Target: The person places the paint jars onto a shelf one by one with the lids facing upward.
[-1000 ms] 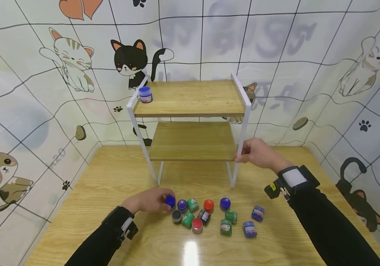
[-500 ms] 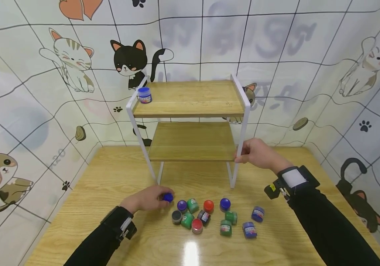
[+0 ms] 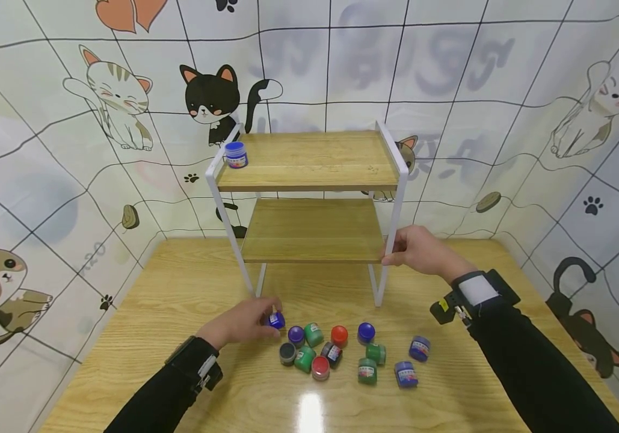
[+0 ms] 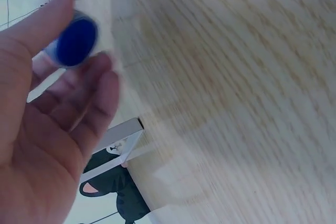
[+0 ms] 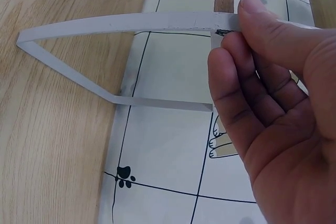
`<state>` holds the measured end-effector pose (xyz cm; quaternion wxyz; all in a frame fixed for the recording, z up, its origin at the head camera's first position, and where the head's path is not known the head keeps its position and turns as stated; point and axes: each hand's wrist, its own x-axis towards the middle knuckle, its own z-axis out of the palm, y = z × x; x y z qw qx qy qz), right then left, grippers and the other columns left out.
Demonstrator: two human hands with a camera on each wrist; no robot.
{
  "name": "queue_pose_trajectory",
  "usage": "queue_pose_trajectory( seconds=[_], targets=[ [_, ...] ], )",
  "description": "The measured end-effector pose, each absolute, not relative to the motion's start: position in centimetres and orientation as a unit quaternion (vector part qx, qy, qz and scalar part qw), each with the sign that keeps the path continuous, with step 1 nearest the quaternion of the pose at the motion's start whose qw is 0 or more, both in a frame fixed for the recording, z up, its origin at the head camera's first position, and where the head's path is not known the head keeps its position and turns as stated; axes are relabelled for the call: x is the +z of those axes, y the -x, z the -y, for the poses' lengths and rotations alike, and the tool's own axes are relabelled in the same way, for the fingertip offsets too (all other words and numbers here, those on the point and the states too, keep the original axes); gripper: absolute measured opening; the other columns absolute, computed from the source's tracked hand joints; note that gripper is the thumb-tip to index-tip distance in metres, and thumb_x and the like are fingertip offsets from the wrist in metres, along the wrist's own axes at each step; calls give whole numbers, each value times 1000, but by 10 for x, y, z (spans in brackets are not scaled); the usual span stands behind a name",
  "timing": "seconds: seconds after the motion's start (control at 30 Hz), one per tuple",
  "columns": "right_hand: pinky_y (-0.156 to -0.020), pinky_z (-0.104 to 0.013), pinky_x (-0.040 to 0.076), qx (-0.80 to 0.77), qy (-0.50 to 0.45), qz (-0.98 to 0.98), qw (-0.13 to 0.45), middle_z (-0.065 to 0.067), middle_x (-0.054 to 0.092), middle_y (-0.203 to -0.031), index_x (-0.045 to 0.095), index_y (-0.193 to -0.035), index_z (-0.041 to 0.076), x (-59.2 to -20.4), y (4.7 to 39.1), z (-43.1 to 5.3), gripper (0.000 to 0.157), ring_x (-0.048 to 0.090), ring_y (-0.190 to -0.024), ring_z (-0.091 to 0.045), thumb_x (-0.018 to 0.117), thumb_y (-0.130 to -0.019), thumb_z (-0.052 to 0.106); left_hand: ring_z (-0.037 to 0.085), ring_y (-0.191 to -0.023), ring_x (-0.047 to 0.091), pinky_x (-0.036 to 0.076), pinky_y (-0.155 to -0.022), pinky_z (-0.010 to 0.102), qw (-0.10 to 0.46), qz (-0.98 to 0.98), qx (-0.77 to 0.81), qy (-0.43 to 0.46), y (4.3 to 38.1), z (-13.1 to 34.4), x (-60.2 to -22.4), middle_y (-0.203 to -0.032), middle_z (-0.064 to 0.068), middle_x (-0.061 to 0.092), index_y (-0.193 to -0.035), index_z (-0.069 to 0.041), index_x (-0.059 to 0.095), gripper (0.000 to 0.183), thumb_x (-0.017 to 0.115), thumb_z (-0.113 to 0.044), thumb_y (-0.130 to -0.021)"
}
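Apparently at pick-up step: pinching blue paint jar [image 3: 276, 320] between left hand's [image 3: 245, 325] thumb and fingers, low over tabletop [image 3: 190, 270], just beside loose paint jars [image 3: 305, 358]. Gripping shelf's right upright [image 3: 398, 210] with right hand [image 3: 418, 249], probably to steady it. Likely calls for lifting clear without nudging neighbours. Partly hidden by fingers, blurred in left wrist view; cannot tell if touching wood.

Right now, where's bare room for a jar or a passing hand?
Top shelf: bare right of its lone jar. Lower shelf: bare throughout what shows. Table: bare left of the left hand, which holds a blue jar; also beneath the lower shelf. Crowded: loose jars before the shelves, and the right front leg, gripped by the right hand.
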<state>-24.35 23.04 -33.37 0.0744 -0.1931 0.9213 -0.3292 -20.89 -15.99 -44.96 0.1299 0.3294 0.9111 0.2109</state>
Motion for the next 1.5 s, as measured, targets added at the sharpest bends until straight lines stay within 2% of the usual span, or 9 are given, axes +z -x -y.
queue_pose_trajectory(
  seconds=[0.2, 0.43, 0.6, 0.73, 0.93, 1.13, 1.33, 1.5],
  targets=[
    [-72, -31, 49, -330, 195, -921, 75, -4, 73, -84, 72, -92, 5, -334, 244, -230, 9, 63, -79, -16, 73, -87, 12, 10, -87, 55, 48, -72, 23, 111, -913, 200, -338, 210, 160, -453, -105, -1, 62, -115, -15, 66, 34, 69, -37, -90],
    [-72, -31, 48, -331, 195, -920, 76, -4, 73, -84, 72, -92, 5, -335, 244, -230, 10, 62, -79, -16, 73, -87, 14, 13, -94, 57, 51, -80, 28, 112, -913, 217, -328, 210, 161, -457, -109, 1, 56, -113, -14, 70, 31, 77, -20, -83],
    [-71, -31, 47, -329, 192, -921, 75, -5, 73, -84, 72, -92, 6, -334, 244, -230, 11, 60, -78, -17, 73, -87, 15, 11, -93, 60, 52, -80, 28, 119, -912, 206, -334, 211, 161, -456, -108, -1, 66, -115, -17, 70, 33, 78, -21, -83],
    [-70, -31, 47, -324, 190, -924, 74, -4, 73, -84, 72, -92, 6, -334, 244, -230, 11, 60, -78, -17, 73, -87, 16, 9, -91, 61, 52, -79, 27, 131, -908, 205, -342, 212, 162, -456, -108, -3, 70, -118, -17, 69, 34, 76, -21, -85],
    [-70, -31, 47, -326, 191, -923, 75, -3, 73, -84, 72, -93, 6, -335, 245, -230, 11, 60, -78, -16, 73, -87, 16, 15, -102, 62, 52, -85, 31, 136, -891, 223, -372, 214, 162, -455, -120, 5, 68, -123, -12, 67, 34, 70, -16, -90],
    [-71, -31, 48, -330, 192, -921, 73, -4, 72, -84, 72, -92, 6, -335, 244, -230, 10, 61, -79, -17, 73, -87, 15, 17, -109, 60, 50, -91, 35, 162, -885, 231, -371, 213, 163, -453, -126, 6, 64, -128, -12, 64, 32, 59, -15, -97],
    [-71, -31, 47, -327, 190, -923, 71, -4, 72, -84, 72, -93, 6, -334, 243, -231, 10, 60, -79, -17, 73, -88, 15, 14, -103, 58, 49, -88, 35, 186, -895, 232, -333, 211, 162, -449, -119, 1, 64, -130, -12, 60, 33, 59, -17, -97],
    [-71, -31, 47, -321, 188, -925, 72, -3, 72, -85, 72, -92, 7, -334, 244, -231, 10, 61, -79, -16, 72, -88, 16, 12, -100, 58, 49, -86, 34, 180, -896, 229, -335, 211, 161, -447, -117, -2, 66, -126, -14, 63, 31, 62, -18, -95]
  ],
)
